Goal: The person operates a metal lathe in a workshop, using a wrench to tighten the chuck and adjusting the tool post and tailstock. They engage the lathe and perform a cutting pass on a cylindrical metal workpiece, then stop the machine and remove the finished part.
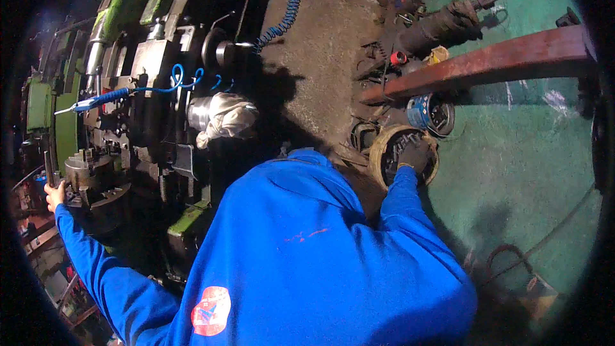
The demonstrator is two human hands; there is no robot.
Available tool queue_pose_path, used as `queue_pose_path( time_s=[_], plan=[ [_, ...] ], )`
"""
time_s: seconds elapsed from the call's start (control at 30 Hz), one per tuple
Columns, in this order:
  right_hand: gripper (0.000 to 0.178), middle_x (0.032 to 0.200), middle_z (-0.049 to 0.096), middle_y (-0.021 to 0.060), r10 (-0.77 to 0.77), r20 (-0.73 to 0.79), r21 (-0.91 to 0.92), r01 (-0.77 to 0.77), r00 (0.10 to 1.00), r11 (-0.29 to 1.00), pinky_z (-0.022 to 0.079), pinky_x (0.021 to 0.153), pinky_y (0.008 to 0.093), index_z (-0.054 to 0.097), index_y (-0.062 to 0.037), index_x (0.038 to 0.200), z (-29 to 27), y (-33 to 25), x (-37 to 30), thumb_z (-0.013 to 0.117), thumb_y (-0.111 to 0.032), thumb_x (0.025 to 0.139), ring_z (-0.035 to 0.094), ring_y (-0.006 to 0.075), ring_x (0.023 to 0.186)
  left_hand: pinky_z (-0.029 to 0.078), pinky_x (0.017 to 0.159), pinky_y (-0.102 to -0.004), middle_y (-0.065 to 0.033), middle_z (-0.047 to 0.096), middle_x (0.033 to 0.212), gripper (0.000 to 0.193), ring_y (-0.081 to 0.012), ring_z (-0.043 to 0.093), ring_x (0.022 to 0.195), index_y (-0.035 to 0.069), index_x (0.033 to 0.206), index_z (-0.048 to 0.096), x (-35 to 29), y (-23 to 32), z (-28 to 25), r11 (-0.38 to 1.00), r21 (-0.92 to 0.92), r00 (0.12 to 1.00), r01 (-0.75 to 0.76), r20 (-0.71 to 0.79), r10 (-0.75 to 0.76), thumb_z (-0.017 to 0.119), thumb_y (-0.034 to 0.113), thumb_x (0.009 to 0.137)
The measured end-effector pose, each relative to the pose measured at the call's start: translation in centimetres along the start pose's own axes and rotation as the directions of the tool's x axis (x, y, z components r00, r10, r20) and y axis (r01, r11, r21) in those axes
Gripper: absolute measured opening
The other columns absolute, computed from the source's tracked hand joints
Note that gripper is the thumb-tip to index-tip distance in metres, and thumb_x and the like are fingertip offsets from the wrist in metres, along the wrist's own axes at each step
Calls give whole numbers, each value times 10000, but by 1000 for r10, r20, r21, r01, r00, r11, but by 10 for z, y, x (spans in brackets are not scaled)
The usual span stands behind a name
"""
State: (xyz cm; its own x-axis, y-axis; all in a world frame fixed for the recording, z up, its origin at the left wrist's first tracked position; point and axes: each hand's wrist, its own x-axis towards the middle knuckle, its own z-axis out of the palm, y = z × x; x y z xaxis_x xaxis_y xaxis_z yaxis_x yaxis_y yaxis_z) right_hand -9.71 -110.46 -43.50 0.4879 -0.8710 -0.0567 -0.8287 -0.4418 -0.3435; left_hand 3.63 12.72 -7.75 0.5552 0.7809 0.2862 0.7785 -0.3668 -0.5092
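At the far left, my bare left hand [55, 197] appears closed around the lower end of an upright dark metal rod [49, 168]. Just right of it stands a round metal chuck [88, 170] on the green machine. My right hand [414, 156], in a dark glove, reaches down into a yellowish round bucket [377, 154] on the right. Dark metal pieces [397, 147] lie inside the bucket, around the fingers. Those fingertips are lost among the pieces, so their grip cannot be made out.
A blue tin [419, 113] stands beside the bucket, below a reddish-brown beam [493, 61]. Scrap metal lies along the wall. A white cloth [232, 116] wraps a shiny cylinder on the machine. A blue air gun [96, 101] hangs there, with a coiled blue hose [291, 13] farther off.
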Motion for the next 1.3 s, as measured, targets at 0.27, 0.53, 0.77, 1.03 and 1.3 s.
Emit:
queue_pose_path(
  time_s=[0.27,0.53,0.77,1.03,1.3],
  plan=[
    [358,1383,598,201,-266,82,-589,262,961,764,525,1039,521,679,-44,1262,23,25,-16,600,-274,998,627,440,1211,400,1118,-576,-137,633,1474,991,-370,567,1392,352,1589,373,6,-11,-6,999,-37,1000,-16,16,17,699,825,781],
    [385,1415,606,163,-149,-122,-533,62,981,844,544,993,525,704,-64,1236,-7,-8,-8,551,-369,1059,623,378,1259,444,1084,-574,-151,652,1447,998,-394,597,1354,336,1596,374,9,-11,-2,997,-75,999,-36,-25,34,720,805,786],
    [387,1362,639,166,-123,-68,-290,99,990,952,553,959,460,678,-57,1296,-9,-1,-13,652,-271,975,656,314,1186,450,1102,-577,-173,627,1480,1049,-413,584,1371,298,1622,353,9,-23,1,991,-99,996,-90,-33,87,744,786,779],
    [384,1314,653,153,-173,-33,-152,166,984,974,554,947,445,673,-45,1280,-16,2,-9,667,-242,950,656,292,1152,469,1144,-523,-192,510,1591,947,-390,545,1421,139,1576,458,-56,9,-48,926,-275,965,-259,-39,258,716,701,860],
    [384,1265,666,140,-146,218,693,-47,965,720,554,934,430,669,-34,1265,-84,-164,-62,682,-213,926,656,270,1118,494,1025,-618,-155,709,1342,658,-394,650,1283,187,1415,580,-139,4,-94,909,-400,990,-114,-121,71,486,696,1009]
  ],
)
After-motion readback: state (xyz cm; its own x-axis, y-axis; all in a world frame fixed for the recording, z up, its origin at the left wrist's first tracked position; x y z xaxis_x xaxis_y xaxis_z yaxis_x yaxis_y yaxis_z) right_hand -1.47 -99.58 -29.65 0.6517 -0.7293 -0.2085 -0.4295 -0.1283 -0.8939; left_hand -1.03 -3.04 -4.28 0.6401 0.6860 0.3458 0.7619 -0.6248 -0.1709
